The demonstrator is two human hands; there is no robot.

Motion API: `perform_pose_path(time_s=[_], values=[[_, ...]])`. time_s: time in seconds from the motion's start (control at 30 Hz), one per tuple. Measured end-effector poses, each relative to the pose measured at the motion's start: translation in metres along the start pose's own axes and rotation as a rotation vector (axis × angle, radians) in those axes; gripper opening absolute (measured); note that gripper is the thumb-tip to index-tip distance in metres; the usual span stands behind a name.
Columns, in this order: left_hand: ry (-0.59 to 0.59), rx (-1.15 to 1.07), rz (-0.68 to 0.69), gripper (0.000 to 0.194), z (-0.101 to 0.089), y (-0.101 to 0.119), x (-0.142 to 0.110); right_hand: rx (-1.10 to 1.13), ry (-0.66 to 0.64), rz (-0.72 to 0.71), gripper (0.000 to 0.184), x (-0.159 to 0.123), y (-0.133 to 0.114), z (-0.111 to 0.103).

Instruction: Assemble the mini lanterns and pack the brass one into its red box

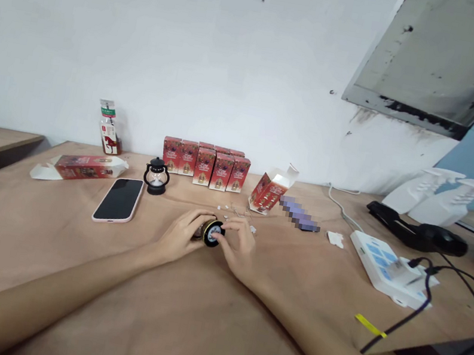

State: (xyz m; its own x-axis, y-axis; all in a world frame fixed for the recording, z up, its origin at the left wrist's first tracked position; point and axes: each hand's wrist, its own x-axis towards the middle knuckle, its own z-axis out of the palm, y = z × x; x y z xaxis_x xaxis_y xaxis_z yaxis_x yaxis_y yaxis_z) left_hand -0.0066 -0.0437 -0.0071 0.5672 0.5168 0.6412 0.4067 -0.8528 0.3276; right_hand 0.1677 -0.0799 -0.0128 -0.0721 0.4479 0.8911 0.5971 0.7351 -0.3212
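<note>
My left hand point(185, 234) is closed around the body of a small lantern point(212, 233), tipped on its side so that its round black base faces me. The thumb of my right hand point(240, 247) presses on the base's pale centre, with the fingers bent at its right edge. What lies under the thumb is too small to make out. A second black lantern point(157, 177) with a clear globe stands upright to the left. Behind my hands, small white scraps point(231, 209) lie on the table.
Several red boxes point(204, 166) stand along the wall, with an open red box point(267, 192) to their right. Another opened box point(88, 168), a phone point(119, 200) and a bottle point(109, 131) are at left. A power strip point(375, 262), cables and spray bottles point(423, 193) occupy the right.
</note>
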Motion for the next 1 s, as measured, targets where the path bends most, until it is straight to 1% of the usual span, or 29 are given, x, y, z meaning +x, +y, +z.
perform_pose_path(time_s=[0.13,0.2,0.23,0.3,0.37,0.4,0.43,0.47,0.5,0.6,0.67,0.7,0.73,0.8,0.9,1.0], values=[[0.041,0.072,0.05,0.035,0.002,-0.004,-0.001,0.077,-0.024,0.124,0.012,0.001,-0.001,0.002],[0.065,0.102,0.085,0.034,0.002,-0.005,-0.002,0.108,-0.046,0.155,0.014,0.002,0.0,0.002],[0.077,0.111,0.099,0.033,0.002,-0.005,-0.003,0.118,-0.06,0.136,0.014,0.002,0.001,0.001],[0.1,0.116,0.116,0.034,0.001,-0.004,-0.003,0.126,-0.075,0.037,0.011,0.004,0.007,-0.002],[0.111,0.112,0.121,0.036,0.001,-0.003,-0.003,0.099,-0.05,-0.047,0.007,0.007,0.016,-0.007],[0.117,0.113,0.123,0.036,0.0,-0.002,-0.003,0.06,-0.036,-0.054,0.01,0.009,0.022,-0.011],[0.121,0.117,0.126,0.037,0.0,-0.002,-0.003,-0.003,-0.035,-0.029,0.014,0.012,0.029,-0.016],[0.121,0.125,0.13,0.037,0.0,-0.001,-0.003,-0.087,-0.07,0.011,0.018,0.015,0.036,-0.02],[0.116,0.133,0.137,0.037,0.001,-0.001,-0.003,-0.189,-0.144,0.059,0.021,0.019,0.043,-0.025],[0.082,0.149,0.149,0.038,0.001,-0.002,-0.003,-0.448,-0.504,0.218,0.029,0.027,0.062,-0.039],[0.082,0.144,0.128,0.039,0.001,-0.003,-0.003,-0.528,-0.714,0.261,0.034,0.031,0.069,-0.046],[0.094,0.14,0.109,0.039,0.001,-0.004,-0.003,-0.552,-0.786,0.263,0.037,0.033,0.07,-0.048],[0.107,0.136,0.088,0.039,0.001,-0.004,-0.003,-0.574,-0.834,0.254,0.038,0.034,0.07,-0.05],[0.123,0.132,0.058,0.038,0.0,-0.005,-0.002,-0.615,-0.874,0.217,0.035,0.035,0.069,-0.051],[0.114,0.126,0.047,0.038,0.0,-0.006,-0.002,-0.631,-0.87,0.138,0.029,0.034,0.066,-0.05],[0.1,0.117,0.033,0.039,0.0,-0.006,-0.002,-0.561,-0.851,0.076,0.033,0.031,0.065,-0.046]])
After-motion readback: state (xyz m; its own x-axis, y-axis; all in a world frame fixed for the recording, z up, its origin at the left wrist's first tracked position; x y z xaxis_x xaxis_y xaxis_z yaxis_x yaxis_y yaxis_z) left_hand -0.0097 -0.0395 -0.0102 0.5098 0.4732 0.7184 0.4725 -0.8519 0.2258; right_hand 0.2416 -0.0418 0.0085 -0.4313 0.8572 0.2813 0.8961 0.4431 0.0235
